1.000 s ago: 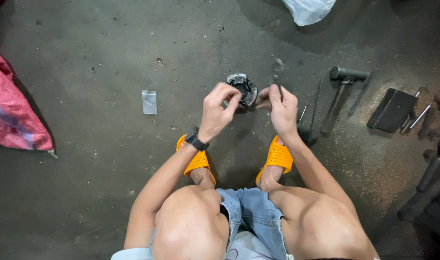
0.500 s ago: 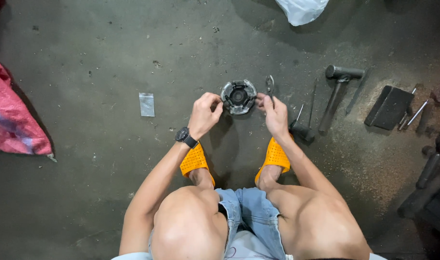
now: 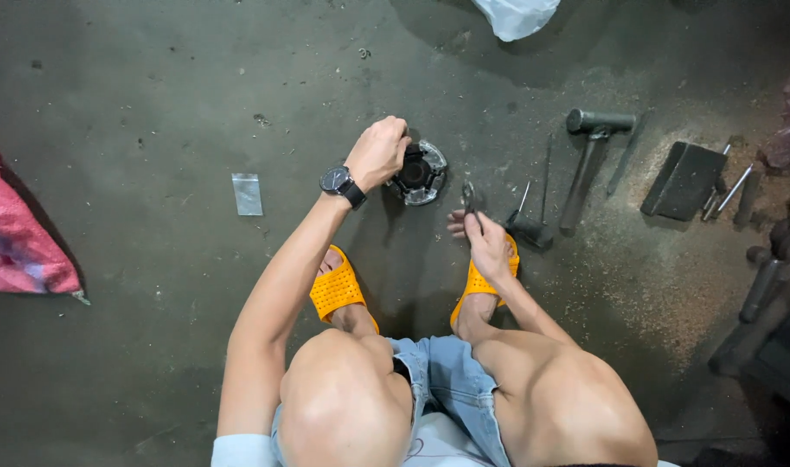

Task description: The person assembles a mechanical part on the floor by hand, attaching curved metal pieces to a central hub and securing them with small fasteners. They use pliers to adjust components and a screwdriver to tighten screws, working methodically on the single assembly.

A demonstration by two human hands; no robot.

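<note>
Left hand (image 3: 379, 154) is curled into a loose fist right on the left rim of the round metal part (image 3: 419, 172), fingers hooked over its edge, so it's got contact w/ the thing. Can't tell how tight the hold is tho, knuckles hide the fingertips. That part sits flat on the concrete floor (image 3: 153, 104), straight out in front of the knees, between the 2 orange sandals but farther away.

Right hand (image 3: 486, 246) is lower and closer to the body, resting above the right sandal (image 3: 473, 290). It's pinched shut on a small dark tool (image 3: 469, 197), looks like pliers or sth similar, not 100% sure. Tool's long axis points up and away from the person, tip ending just right of the round part w/o touching it.

So the relation that matters imo: part lies up and to the left of the tool tip, left hand is already on it, right hand is the farther 1.

Hammer (image 3: 589, 160) and a dark flat block (image 3: 684, 180) lie off to the right, well apart from both hands.
</note>
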